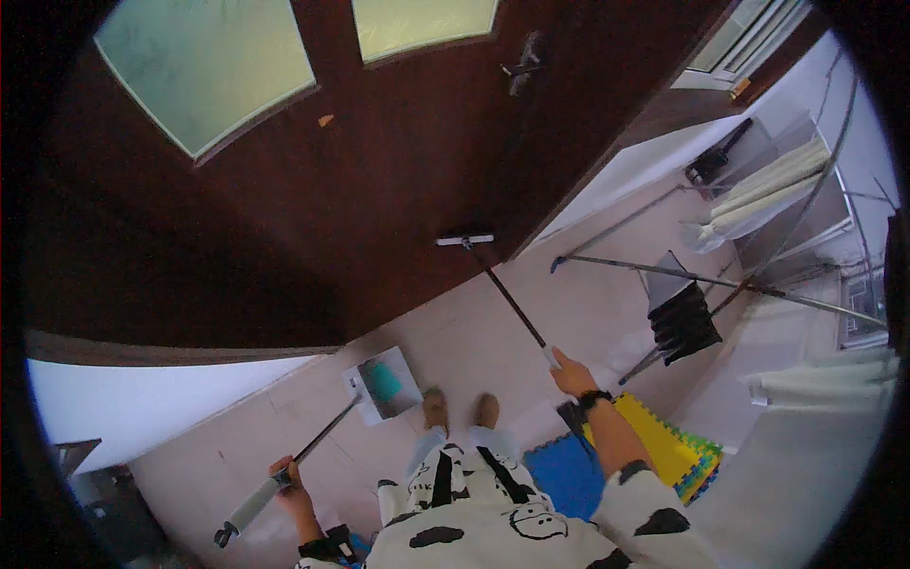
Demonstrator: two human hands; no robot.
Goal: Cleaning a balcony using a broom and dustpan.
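My right hand (571, 373) is closed round the pale end of a dark pole (512, 305). At its far end a narrow whitish bar head (465, 241), like a squeegee or broom, appears against the lower part of the dark wooden door (398, 171). My left hand (291, 479) grips a thin long handle (327, 427) with a thick pale grip section. This handle runs to a white, open box-like pan (398, 365), like a long-handled dustpan, with something teal inside. Whether the handle is fixed to the pan is hard to see.
Blue foam mat (564, 474) and yellow foam mats (659, 446) lie by my right arm. Farther right stands a metal rack (701, 278) with black cloth (684, 322) and pale cloths (773, 185). A dark bin-like object (128, 517) is at the lower left.
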